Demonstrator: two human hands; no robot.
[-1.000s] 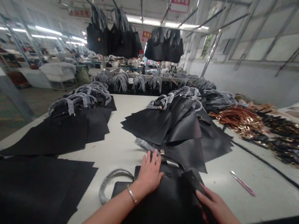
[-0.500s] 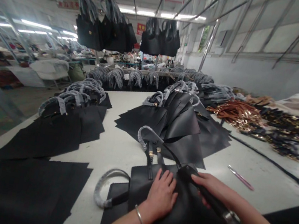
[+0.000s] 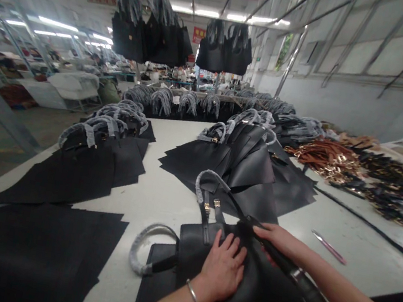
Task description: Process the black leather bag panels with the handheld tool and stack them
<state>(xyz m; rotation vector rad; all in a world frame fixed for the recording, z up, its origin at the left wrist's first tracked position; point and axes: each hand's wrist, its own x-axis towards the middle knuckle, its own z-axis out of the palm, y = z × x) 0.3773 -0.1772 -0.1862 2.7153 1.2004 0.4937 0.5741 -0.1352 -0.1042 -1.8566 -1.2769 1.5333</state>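
A black leather handbag panel (image 3: 188, 252) lies in front of me on the white table, with a plastic-wrapped handle (image 3: 201, 184) and gold buckles at its top edge. My left hand (image 3: 224, 268) rests on the panel, fingers stretched out and pressing lightly. My right hand (image 3: 279, 241) is closed round a black wand (image 3: 283, 261) that has a metal ring and runs back into a ribbed hose. The wand's tip is close to the panel's top edge; whether it touches is unclear. A second wrapped handle (image 3: 136, 251) sticks out to the left from beneath the panel.
Black bag panels with wrapped handles (image 3: 219, 159) fan out behind the work; another stack (image 3: 101, 170) lies at left. A pink-handled cutter (image 3: 328, 246) lies at right. Brown straps (image 3: 320, 158) with gold hardware are heaped back right. Finished bags (image 3: 128, 35) hang overhead.
My right hand and the wand have shifted slightly, the wand's tip sitting lower against the panel. My left hand stays flat on the leather. The whole view has shifted a little.
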